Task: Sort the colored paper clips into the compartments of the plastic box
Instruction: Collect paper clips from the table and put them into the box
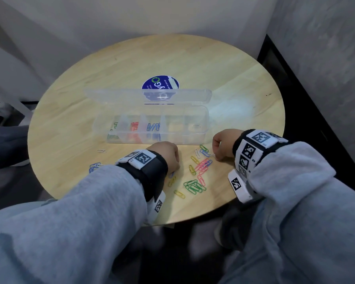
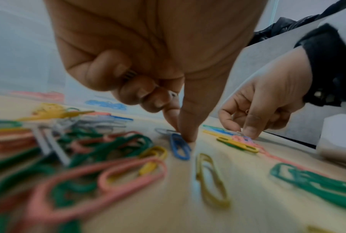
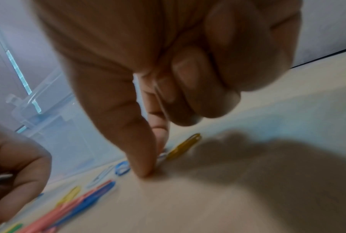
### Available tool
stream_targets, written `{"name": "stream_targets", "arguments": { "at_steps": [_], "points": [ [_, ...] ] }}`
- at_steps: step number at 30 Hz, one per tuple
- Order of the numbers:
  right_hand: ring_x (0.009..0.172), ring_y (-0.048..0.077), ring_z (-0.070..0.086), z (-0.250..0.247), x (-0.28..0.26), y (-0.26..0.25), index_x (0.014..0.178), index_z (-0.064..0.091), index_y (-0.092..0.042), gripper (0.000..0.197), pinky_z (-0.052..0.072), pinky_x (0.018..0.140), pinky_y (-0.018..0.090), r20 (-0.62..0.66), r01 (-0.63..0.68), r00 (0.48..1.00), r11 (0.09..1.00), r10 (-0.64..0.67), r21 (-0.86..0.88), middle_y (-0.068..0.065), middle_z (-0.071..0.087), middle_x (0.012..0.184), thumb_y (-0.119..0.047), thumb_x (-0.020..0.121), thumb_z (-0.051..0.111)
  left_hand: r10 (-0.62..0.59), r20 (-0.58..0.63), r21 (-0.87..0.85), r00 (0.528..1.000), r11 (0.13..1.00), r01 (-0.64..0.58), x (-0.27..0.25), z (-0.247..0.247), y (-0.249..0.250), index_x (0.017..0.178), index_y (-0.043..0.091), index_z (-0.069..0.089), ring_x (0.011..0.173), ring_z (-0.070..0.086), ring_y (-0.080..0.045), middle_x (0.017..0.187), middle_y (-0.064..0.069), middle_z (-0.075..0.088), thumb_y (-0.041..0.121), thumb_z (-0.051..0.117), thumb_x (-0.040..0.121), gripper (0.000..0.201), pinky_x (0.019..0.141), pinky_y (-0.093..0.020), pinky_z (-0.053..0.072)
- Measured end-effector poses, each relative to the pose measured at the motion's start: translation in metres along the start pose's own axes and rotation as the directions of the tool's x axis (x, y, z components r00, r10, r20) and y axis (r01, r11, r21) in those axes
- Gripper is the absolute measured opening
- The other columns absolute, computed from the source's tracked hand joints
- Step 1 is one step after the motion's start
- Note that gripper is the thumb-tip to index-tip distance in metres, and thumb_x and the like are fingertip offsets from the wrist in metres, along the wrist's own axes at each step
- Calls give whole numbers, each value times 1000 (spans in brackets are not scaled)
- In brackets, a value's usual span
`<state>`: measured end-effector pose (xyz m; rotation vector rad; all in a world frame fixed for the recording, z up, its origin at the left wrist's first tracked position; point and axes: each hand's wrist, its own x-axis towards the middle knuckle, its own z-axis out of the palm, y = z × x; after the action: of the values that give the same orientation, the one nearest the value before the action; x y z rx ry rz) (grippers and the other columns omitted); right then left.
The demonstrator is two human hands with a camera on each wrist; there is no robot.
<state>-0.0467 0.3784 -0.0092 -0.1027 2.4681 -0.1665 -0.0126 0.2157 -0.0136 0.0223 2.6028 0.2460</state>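
Both your hands are down among the loose paper clips, in front of the open plastic box [image 1: 156,128].

From your head view, the box has five compartments: green clips in the leftmost, then red, then blue; what the two on the right hold is too faint to tell. Only your left wrist view shows that your left hand [image 2: 148,66] has its thumb and forefinger tips pressed to the table [image 1: 131,64] at the end of a blue clip [image 2: 179,147], while its curled fingers trap silver clips against the palm. Your right wrist view shows your right hand [image 3: 168,82] pinching at a silver clip [image 3: 161,156] on the table beside a yellow clip [image 3: 183,147], another silver clip tucked under its curled fingers. Loose pink, green and yellow clips lie between your hands.
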Motion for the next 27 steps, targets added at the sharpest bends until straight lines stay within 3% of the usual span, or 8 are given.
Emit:
{"name": "stream_targets", "arguments": {
  "at_steps": [2,7,10,12,15,18,24,27],
  "points": [
    [92,25,60,1,2,-2,91,62,-11,9,46,74,27,11,-8,1000,998,9,-64,8,61,96,-12,83,59,-9,6,-19,1000,1000,9,-2,0,-1,77,22,57,82,58,-19,82,2,60,16,62,80,8,67,-22,41],
    [78,21,58,3,-2,-3,82,63,-14,7,46,71,29,25,-25,999,1000,26,-18,7,61,84,-16,75,62,-19,-3,-72,1000,997,19,-10,-1,-11,69,21,53,82,59,-20,82,2,59,25,60,81,14,65,-23,39],
    [61,18,50,-5,-15,-4,70,56,-14,11,44,63,26,56,72,995,990,-80,125,2,57,68,-14,77,65,-25,33,-335,999,941,34,-15,-8,-18,63,21,51,63,51,-15,67,3,55,22,61,80,20,55,-21,38],
    [50,14,46,-14,-26,-6,63,51,-16,23,40,53,23,75,153,981,944,-182,292,0,54,60,-10,79,66,-13,78,-569,997,820,55,-20,-15,-22,63,18,49,57,46,-14,64,0,51,16,60,84,24,51,-20,37],
    [41,10,44,-20,-33,-11,67,51,-13,25,36,41,17,46,210,953,763,-299,612,2,55,53,5,82,58,-27,100,-846,995,524,99,-27,-28,-26,68,13,47,49,49,-11,67,-5,51,6,50,90,24,39,-13,35],
    [39,10,44,-24,-34,-19,79,59,-10,25,36,35,14,18,198,941,593,-338,781,2,52,50,11,85,47,-81,57,-941,995,328,81,-30,-40,-32,70,11,46,41,52,-8,66,-6,52,5,44,90,22,35,-12,35],
    [49,16,50,-31,-18,-43,69,51,-2,30,46,38,13,-68,131,977,322,-201,938,10,44,69,14,90,37,-155,39,-988,987,139,60,-30,-52,-49,67,14,45,34,45,-6,63,-3,48,6,46,88,22,36,-11,29],
    [67,19,54,-31,-3,-57,74,53,-1,23,56,59,22,-52,71,991,150,-127,986,12,50,78,12,89,43,-158,64,-994,985,82,78,-29,-53,-54,68,14,46,34,42,-5,62,-2,45,7,47,88,22,37,-11,29]
  ]
}}
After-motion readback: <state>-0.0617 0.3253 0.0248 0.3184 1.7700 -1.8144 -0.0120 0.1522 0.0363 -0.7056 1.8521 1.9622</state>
